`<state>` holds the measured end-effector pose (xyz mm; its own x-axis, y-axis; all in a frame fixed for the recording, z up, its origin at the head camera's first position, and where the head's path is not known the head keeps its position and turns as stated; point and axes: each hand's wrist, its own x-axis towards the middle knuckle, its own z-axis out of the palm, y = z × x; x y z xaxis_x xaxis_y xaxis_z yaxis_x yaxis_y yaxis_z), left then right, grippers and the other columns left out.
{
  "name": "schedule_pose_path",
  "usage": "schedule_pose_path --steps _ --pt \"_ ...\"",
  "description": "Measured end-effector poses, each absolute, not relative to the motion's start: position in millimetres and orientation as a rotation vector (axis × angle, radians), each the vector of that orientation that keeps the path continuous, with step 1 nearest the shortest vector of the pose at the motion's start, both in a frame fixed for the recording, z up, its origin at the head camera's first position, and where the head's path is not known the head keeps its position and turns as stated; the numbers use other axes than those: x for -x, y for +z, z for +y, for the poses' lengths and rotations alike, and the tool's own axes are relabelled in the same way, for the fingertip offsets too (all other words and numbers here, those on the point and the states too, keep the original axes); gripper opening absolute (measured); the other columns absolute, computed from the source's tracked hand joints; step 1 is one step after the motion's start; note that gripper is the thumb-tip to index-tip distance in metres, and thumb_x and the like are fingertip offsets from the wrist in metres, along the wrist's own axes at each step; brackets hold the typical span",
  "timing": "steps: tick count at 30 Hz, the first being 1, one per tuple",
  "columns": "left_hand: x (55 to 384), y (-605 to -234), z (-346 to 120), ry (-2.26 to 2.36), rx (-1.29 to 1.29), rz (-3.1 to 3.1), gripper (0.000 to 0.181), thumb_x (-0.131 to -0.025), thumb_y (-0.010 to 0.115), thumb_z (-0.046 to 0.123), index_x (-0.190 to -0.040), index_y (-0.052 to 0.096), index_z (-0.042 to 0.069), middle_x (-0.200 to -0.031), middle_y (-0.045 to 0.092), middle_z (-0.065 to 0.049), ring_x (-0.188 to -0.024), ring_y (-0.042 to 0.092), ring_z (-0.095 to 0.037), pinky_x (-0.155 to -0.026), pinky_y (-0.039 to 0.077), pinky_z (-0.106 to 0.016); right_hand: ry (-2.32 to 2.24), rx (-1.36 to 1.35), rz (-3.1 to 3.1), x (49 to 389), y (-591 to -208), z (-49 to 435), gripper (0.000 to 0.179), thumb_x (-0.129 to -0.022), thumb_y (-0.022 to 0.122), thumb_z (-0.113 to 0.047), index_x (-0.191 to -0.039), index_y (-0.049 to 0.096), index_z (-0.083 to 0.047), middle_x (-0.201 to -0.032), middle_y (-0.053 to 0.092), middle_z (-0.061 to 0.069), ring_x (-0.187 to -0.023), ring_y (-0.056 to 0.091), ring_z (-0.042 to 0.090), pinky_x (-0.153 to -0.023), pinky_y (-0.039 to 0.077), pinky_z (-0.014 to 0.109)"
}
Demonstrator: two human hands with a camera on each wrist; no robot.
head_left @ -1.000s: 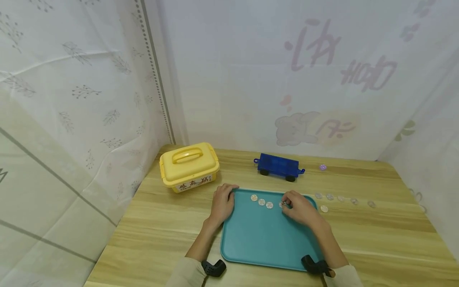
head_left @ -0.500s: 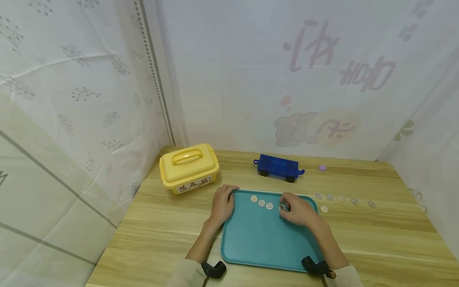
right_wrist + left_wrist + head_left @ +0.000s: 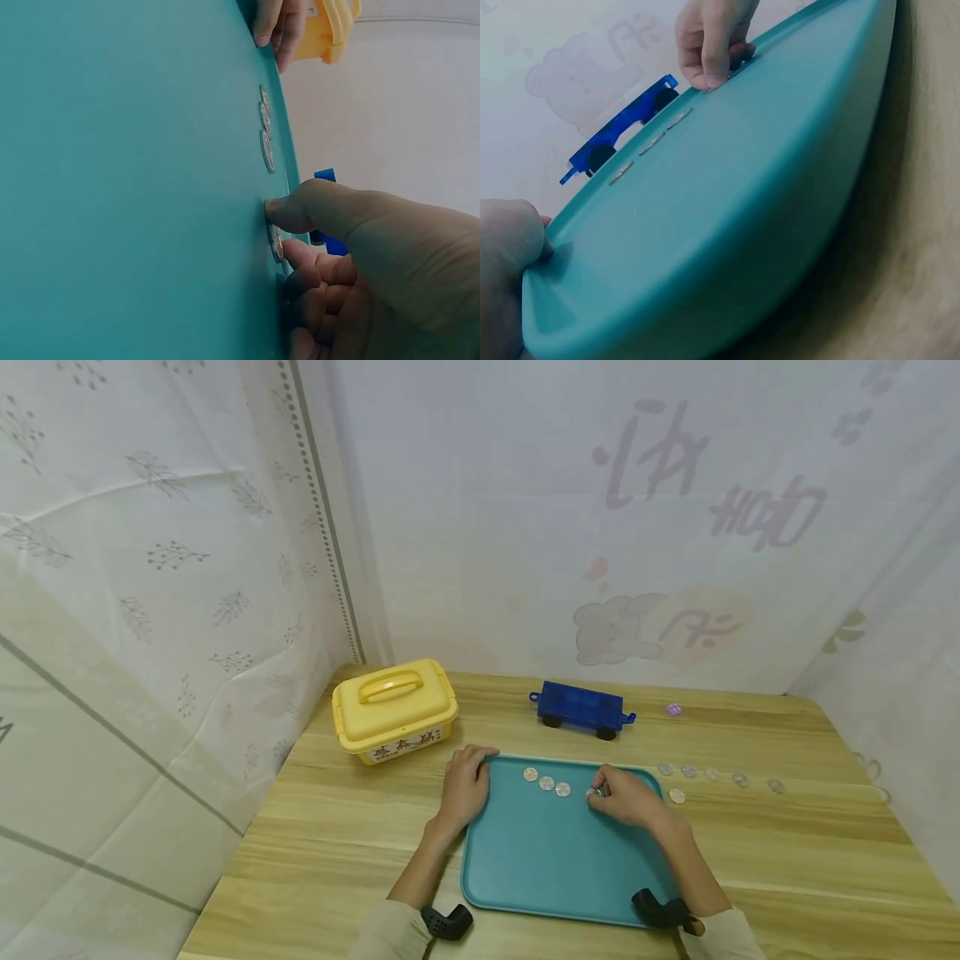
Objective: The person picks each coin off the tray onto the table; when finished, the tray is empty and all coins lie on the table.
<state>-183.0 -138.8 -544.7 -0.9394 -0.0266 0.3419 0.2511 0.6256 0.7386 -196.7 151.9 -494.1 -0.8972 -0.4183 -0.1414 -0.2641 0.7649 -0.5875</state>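
My left hand (image 3: 465, 785) grips the far left corner of a teal tray (image 3: 562, 860), its thumb inside the rim and the other fingers outside. Over the tray's far right part, my right hand (image 3: 626, 797) pinches a silvery patterned disc (image 3: 276, 238), shaped like a coin, between thumb and fingertip close to the tray floor. The fingers cover much of that disc. To its left, three similar discs (image 3: 547, 783) lie flat in a slanting row near the far rim; they also show in both wrist views.
A yellow lidded box (image 3: 393, 710) with a handle stands left beyond the tray. Behind the tray is a blue wheeled toy wagon (image 3: 581, 707). A small purple piece (image 3: 674, 710) and several discs (image 3: 688, 771) lie on the wooden table (image 3: 810, 860) to the right.
My right hand has shifted slightly toward me with the disc, which now shows less between the fingers. My left hand and the three discs have stayed put.
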Motion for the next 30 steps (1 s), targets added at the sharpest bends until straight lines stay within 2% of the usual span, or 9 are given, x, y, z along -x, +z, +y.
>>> schedule_pose_path --steps 4,10,14,20,25,30 --pt "182.2 -544.4 -138.4 -1.215 0.191 -2.526 0.026 -0.097 0.055 0.001 -0.117 0.071 0.008 -0.113 0.069 -0.009 -0.103 0.058 -0.028 -0.09 0.043 -0.046 -0.812 0.566 2.708 194.6 -494.0 154.5 0.015 -0.092 0.065 -0.017 -0.1 0.06 -0.006 -0.071 0.05 0.0 -0.061 0.043 0.012 -0.058 0.037 0.027" --pt "181.5 -543.6 -138.7 -1.211 0.188 -2.51 0.025 -0.097 0.056 0.0 -0.115 0.071 0.007 -0.111 0.069 -0.009 -0.103 0.058 -0.029 -0.091 0.043 -0.048 -0.75 0.699 2.755 192.0 -494.3 156.6 0.02 -0.091 0.065 -0.01 -0.11 0.063 -0.006 -0.069 0.05 -0.004 -0.058 0.041 0.008 -0.058 0.036 0.025" --pt "182.1 -543.4 -138.8 -1.231 0.174 -2.52 0.026 -0.097 0.055 0.001 -0.116 0.071 0.008 -0.112 0.068 -0.009 -0.104 0.058 -0.029 -0.092 0.043 -0.048 -0.721 0.667 2.771 193.0 -493.9 154.8 0.02 -0.089 0.066 -0.012 -0.109 0.064 -0.007 -0.069 0.05 -0.004 -0.058 0.041 0.009 -0.056 0.036 0.025" --pt "182.8 -545.0 -138.7 -1.222 0.169 -2.52 0.026 -0.097 0.056 0.001 -0.116 0.071 0.009 -0.112 0.069 -0.009 -0.103 0.059 -0.029 -0.093 0.043 -0.048 -0.715 0.533 2.747 195.6 -492.6 150.4 0.02 -0.084 0.067 -0.018 -0.099 0.057 -0.009 -0.071 0.05 0.0 -0.06 0.042 0.014 -0.056 0.035 0.029" --pt "181.8 -545.2 -138.2 -1.214 0.182 -2.521 0.025 -0.096 0.056 0.001 -0.116 0.072 0.008 -0.111 0.069 -0.009 -0.102 0.059 -0.028 -0.09 0.043 -0.047 -0.658 0.589 2.813 191.9 -497.4 152.1 0.019 -0.082 0.068 -0.018 -0.092 0.051 -0.014 -0.07 0.047 -0.002 -0.059 0.039 0.012 -0.055 0.031 0.027" --pt "182.5 -544.9 -138.5 -1.218 0.164 -2.535 0.026 -0.097 0.055 0.001 -0.117 0.071 0.009 -0.112 0.068 -0.009 -0.102 0.057 -0.028 -0.091 0.043 -0.046 -0.715 0.658 2.882 187.6 -500.7 151.5 0.017 -0.086 0.067 -0.013 -0.091 0.051 -0.015 -0.075 0.048 -0.005 -0.064 0.041 0.01 -0.058 0.033 0.026"
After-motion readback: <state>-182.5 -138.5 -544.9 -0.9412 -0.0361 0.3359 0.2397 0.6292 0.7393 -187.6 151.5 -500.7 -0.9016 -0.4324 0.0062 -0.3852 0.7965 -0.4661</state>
